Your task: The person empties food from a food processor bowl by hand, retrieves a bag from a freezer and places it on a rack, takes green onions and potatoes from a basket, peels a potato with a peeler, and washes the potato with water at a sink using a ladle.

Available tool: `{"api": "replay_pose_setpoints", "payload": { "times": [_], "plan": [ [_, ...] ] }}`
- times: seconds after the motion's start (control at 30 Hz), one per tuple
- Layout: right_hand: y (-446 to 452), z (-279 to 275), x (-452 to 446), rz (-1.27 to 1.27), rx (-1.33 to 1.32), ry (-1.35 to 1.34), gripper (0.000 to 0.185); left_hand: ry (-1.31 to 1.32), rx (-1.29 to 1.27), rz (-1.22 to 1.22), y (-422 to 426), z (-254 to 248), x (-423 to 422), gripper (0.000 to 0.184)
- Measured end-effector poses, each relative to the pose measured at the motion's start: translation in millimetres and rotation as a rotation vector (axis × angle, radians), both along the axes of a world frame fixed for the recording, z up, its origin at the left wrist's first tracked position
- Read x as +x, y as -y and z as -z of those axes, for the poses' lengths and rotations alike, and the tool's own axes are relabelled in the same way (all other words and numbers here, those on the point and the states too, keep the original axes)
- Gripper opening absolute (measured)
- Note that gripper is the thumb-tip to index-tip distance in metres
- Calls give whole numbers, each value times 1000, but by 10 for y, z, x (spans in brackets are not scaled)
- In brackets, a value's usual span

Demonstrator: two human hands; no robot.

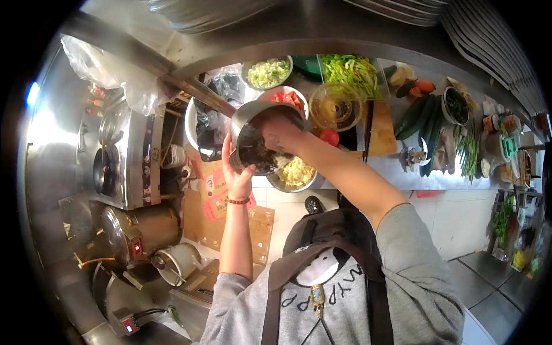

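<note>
My left hand grips a steel bowl by its side, with the thumb at the rim. The bowl is tilted on its side, its mouth turned toward me. My right hand reaches into it; the fingers are smeared by motion and partly hidden. Directly below the tilted rim stands another metal bowl holding a pale yellow chopped food, perhaps minced garlic. Some pale bits cling near the lip between the two bowls. A red-beaded bracelet circles my left wrist.
Behind are bowls of chopped green onion and red pieces, a clear plastic bowl, a tomato and a knife on a cutting board. Cucumbers lie right. A stove stands left; a shelf edge overhangs.
</note>
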State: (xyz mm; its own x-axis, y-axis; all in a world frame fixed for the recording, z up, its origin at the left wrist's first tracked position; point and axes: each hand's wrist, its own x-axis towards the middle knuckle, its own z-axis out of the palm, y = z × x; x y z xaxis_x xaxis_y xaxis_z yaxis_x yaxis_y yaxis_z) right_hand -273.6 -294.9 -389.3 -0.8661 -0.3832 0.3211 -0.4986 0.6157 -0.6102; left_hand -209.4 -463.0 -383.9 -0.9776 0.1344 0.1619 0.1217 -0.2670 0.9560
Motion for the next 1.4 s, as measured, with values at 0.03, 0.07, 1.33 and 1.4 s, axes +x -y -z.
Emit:
{"api": "replay_pose_setpoints", "payload": {
  "times": [0.03, 0.07, 1.33, 1.4],
  "plan": [
    [24, 33, 37, -79, 72, -93, 39, -1, 57, 11, -40, -7, -7, 87],
    [43, 31, 33, -157, 147, -191, 40, -7, 116, 23, -64, -19, -43, 87],
    [-71, 664, 34, 206, 702, -123, 49, -34, -225, 72, -39, 188, -214, 85],
    [122, 826, 76, 421, -219, -9, 45, -107, -283, 48, -58, 186, -204, 85]
  ]
}}
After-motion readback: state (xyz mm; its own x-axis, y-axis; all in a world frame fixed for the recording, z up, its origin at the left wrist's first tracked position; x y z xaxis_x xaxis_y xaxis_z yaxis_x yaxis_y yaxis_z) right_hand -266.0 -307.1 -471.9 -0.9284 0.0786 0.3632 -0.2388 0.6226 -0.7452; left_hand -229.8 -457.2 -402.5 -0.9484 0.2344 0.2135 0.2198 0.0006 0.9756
